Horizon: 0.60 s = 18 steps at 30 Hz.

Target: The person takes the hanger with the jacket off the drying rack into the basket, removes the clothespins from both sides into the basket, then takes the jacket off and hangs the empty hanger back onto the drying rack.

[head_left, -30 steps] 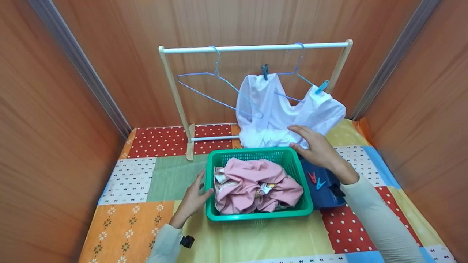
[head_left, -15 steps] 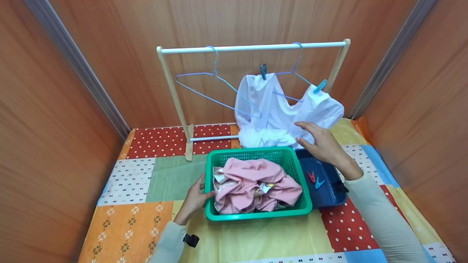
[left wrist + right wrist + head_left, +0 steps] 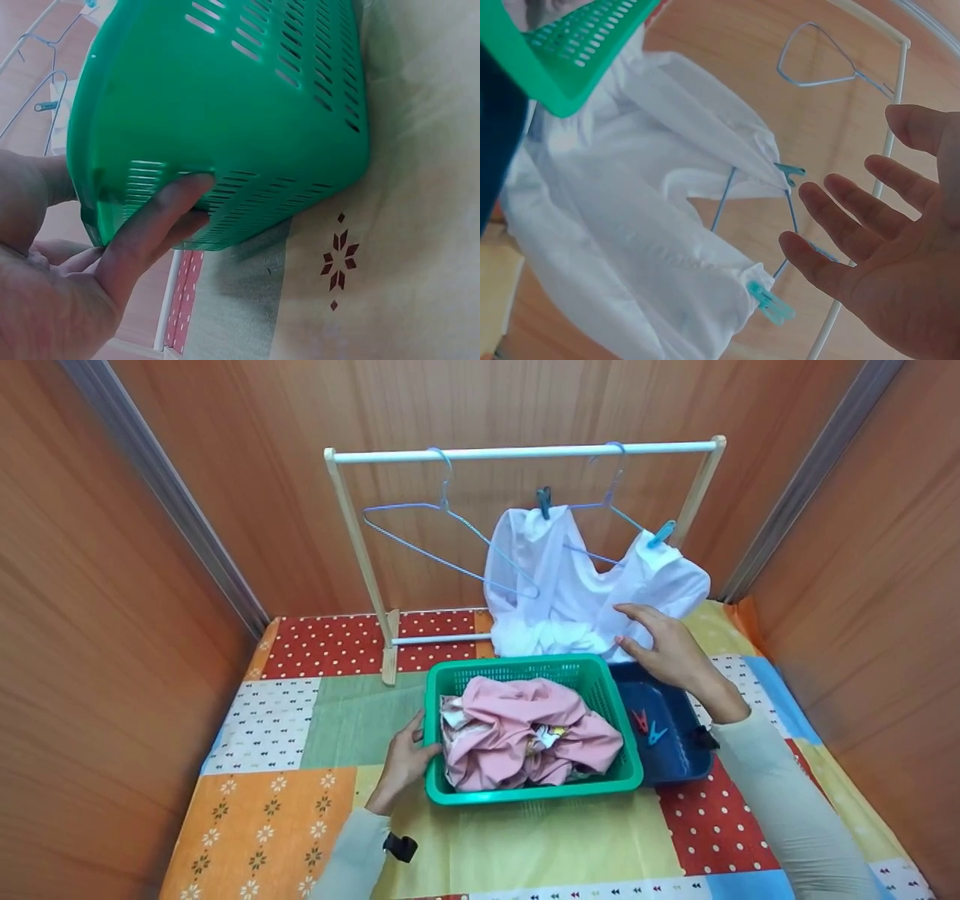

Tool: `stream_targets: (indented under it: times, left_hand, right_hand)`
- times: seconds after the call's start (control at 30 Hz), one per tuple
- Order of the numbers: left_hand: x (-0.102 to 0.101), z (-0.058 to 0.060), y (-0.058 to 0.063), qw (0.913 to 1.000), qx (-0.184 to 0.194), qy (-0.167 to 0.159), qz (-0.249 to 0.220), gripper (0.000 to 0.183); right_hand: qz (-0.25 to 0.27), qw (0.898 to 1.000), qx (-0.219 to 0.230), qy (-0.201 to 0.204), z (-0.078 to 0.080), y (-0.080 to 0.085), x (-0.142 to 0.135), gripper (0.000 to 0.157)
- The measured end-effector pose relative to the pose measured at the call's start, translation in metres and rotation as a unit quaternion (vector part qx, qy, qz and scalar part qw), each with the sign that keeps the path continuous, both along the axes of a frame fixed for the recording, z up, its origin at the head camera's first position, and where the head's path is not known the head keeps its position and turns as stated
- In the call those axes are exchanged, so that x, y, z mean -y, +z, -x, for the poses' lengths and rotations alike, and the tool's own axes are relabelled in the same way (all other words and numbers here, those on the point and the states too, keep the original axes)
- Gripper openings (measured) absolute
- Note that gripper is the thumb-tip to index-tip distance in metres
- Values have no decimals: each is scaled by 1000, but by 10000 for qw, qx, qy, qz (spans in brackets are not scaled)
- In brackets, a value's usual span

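Note:
A green plastic basket [image 3: 534, 796] holds crumpled pink cloth [image 3: 517, 735] with a printed patch. My left hand [image 3: 405, 761] is at its left side, the thumb over the rim and the fingers along the slotted outer wall, as the left wrist view shows. My right hand [image 3: 667, 652] is raised beyond the basket's right side with spread, slightly bent fingers and nothing in it. Behind that hand a white garment [image 3: 585, 592] hangs from a hanger [image 3: 611, 495], held by a dark clothespin [image 3: 544, 502] and a light blue clothespin [image 3: 662, 534].
A wooden rack with a white rail [image 3: 525, 453] stands behind, a bare blue hanger [image 3: 435, 555] on its left part. Right of the basket, a dark blue tray [image 3: 679, 757] holds a red clothespin [image 3: 640, 721] and a blue clothespin [image 3: 655, 733]. Wooden panels enclose the patterned cloth [image 3: 277, 810].
My right hand has moved right, off the basket's far corner, uncovering more of the blue tray. The left hand has shifted slightly right against the basket, which stays in place.

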<state>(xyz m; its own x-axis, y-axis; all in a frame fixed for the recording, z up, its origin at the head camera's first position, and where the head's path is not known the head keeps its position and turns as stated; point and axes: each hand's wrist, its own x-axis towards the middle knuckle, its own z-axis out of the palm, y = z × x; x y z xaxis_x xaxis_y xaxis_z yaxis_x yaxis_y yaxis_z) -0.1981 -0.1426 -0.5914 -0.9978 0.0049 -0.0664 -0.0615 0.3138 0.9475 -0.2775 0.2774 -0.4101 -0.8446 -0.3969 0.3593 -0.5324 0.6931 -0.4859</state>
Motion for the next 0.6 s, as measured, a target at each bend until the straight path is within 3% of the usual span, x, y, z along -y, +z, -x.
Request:
stream_targets:
  times: [0.3,0.6]
  left_hand:
    - [2,4,-1,9999,48,39,-137,72]
    - [2,5,1,9997,114,124,-172,71]
  right_hand:
    - [158,9987,-55,-473,26,2,-23,45]
    - [295,9904,-462,-1272,70,7,-49,39]
